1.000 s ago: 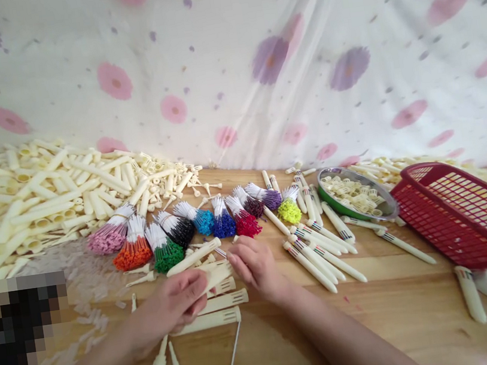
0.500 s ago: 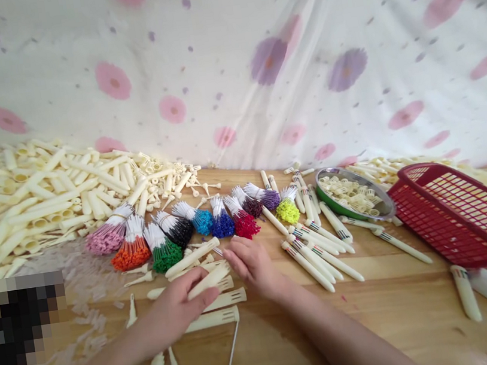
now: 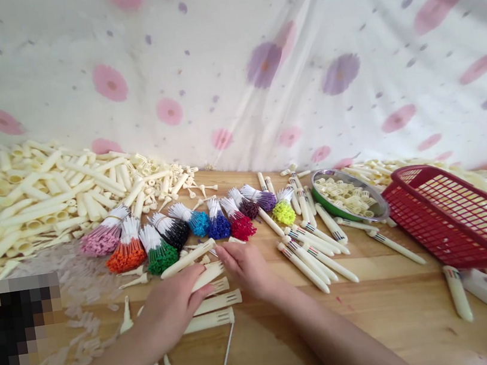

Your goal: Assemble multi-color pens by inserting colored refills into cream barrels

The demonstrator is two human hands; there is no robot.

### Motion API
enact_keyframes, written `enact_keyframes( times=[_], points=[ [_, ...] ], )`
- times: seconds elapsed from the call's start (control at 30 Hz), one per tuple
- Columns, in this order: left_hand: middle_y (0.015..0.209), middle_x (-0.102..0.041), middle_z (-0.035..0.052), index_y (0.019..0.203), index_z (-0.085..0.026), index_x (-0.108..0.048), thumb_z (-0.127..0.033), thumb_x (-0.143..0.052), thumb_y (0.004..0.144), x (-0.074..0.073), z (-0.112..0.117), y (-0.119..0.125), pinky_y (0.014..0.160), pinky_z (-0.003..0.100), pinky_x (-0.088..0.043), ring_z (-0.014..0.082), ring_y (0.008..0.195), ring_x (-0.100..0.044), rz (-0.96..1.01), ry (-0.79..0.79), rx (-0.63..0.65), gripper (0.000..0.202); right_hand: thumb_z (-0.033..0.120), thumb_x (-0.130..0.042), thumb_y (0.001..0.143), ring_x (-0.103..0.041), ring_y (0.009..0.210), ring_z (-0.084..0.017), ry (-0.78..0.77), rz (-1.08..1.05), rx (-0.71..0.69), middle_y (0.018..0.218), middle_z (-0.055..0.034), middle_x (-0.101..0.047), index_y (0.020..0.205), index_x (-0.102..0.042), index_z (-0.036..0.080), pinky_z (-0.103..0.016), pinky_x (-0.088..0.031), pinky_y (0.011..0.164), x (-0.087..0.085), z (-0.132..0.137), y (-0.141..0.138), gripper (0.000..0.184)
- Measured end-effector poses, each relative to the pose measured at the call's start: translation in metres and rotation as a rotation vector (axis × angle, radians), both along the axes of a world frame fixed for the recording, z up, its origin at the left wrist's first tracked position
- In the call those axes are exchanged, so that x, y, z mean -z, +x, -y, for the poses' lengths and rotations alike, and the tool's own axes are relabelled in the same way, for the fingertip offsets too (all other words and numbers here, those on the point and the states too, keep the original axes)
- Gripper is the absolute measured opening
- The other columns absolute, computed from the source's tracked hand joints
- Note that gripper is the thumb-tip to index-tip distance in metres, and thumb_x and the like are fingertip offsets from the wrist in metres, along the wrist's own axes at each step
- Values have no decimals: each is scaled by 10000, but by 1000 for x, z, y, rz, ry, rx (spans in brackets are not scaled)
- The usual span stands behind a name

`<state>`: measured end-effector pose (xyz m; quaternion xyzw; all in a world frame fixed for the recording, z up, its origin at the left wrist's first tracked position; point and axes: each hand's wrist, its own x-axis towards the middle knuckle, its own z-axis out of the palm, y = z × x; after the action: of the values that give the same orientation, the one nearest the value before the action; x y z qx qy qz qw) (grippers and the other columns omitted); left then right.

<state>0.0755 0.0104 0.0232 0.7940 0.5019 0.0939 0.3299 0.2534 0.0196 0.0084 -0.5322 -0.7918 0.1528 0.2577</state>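
Observation:
My left hand (image 3: 172, 304) is wrapped round a cream pen barrel (image 3: 206, 276), its slotted end pointing right. The fingers of my right hand (image 3: 250, 269) are pinched together at that end; what they hold, if anything, is hidden. Several more slotted barrels (image 3: 217, 301) lie side by side beneath my hands, and another barrel (image 3: 188, 258) rests just beyond them. From the end of the nearest barrel, a thin white-and-purple refill (image 3: 225, 363) trails toward me. Behind my hands stand bundles of coloured refills, among them green (image 3: 161, 251), blue (image 3: 218, 222) and red (image 3: 240, 222).
A large heap of cream barrels (image 3: 15, 202) fills the back left, with clear small tubes (image 3: 77, 290) scattered before it. Assembled pens (image 3: 312, 257) lie right of my hands. Farther right are a green-sided metal bowl (image 3: 343, 217) of cream parts and a red plastic basket (image 3: 439, 221).
The view has shifted slightly. My right fingers have come closer to the barrel's end, and the thin pale piece seen by them before is now out of sight. My left hand keeps its grip.

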Motion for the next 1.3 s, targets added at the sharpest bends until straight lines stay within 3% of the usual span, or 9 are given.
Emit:
enact_keyframes(
  times=[0.13, 0.2, 0.27, 0.4, 0.5, 0.63, 0.8, 1.0, 1.3],
  points=[
    [558, -332, -73, 824, -195, -515, -706, -372, 770, -4, -12, -14, 390, 193, -176, 77, 424, -211, 361, -857, 165, 533, 318, -258, 965, -422, 567, -131, 424, -114, -236, 590, -34, -511, 652, -521, 164, -242, -318, 559, -2, 5, 1, 438],
    [545, -223, -103, 772, -210, -449, -744, -410, 722, -3, -14, -15, 388, 187, -92, 66, 427, -116, 421, -1071, 177, 538, 292, -277, 955, -392, 536, -121, 432, -157, -230, 553, -14, -471, 604, -469, 177, -242, -303, 545, -1, 6, 0, 416],
    [556, -252, -95, 750, -218, -409, -696, -432, 749, -3, -12, -11, 398, 183, -152, 70, 432, -197, 390, -925, 133, 478, 300, -296, 933, -351, 501, -106, 288, -195, -141, 519, 9, -410, 551, -383, 192, -240, -272, 514, 1, 5, -3, 406],
    [684, -520, 16, 783, -202, -485, -438, -356, 876, -10, -1, 4, 563, 268, -361, 180, 639, -526, -87, -88, 41, 284, 347, -307, 907, -285, 449, -81, -23, -250, 82, 474, 37, -326, 524, -293, 197, -227, -215, 454, 1, 2, -8, 412],
    [708, -599, 68, 884, -181, -551, -372, -321, 893, -12, 4, 12, 587, 319, -383, 260, 687, -599, -406, 162, 9, 300, 357, -324, 905, -275, 437, -77, -94, -251, 134, 452, 43, -306, 507, -284, 196, -219, -203, 431, 1, -1, -8, 431],
    [771, -613, 56, 890, -191, -575, -448, -343, 886, -9, -5, 6, 649, 310, -414, 239, 748, -598, -166, 115, 52, 346, 423, -272, 926, -347, 499, -96, 20, -263, 70, 524, 18, -383, 543, -339, 198, -219, -273, 474, 5, -2, -3, 449],
    [641, -521, -7, 893, -185, -567, -568, -267, 879, -12, -18, -6, 522, 238, -391, 141, 552, -492, 186, -447, 205, 486, 449, -246, 927, -375, 546, -122, 148, -276, -42, 559, 3, -383, 564, -305, 210, -237, -312, 534, 8, -1, 0, 439],
    [779, -651, 53, 832, -212, -565, -426, -262, 903, -16, -11, 2, 640, 290, -429, 223, 727, -622, -142, 65, 142, 377, 404, -282, 910, -350, 498, -98, -31, -313, 112, 530, 25, -367, 562, -305, 206, -221, -257, 485, 6, -1, -5, 402],
    [680, -687, 90, 904, -185, -608, -368, -270, 929, -6, -5, 12, 520, 308, -405, 273, 622, -665, -446, 298, 111, 385, 371, -359, 862, -316, 474, -86, -217, -302, 204, 483, 36, -353, 514, -344, 193, -225, -217, 460, 5, -6, -4, 391]
  ],
)
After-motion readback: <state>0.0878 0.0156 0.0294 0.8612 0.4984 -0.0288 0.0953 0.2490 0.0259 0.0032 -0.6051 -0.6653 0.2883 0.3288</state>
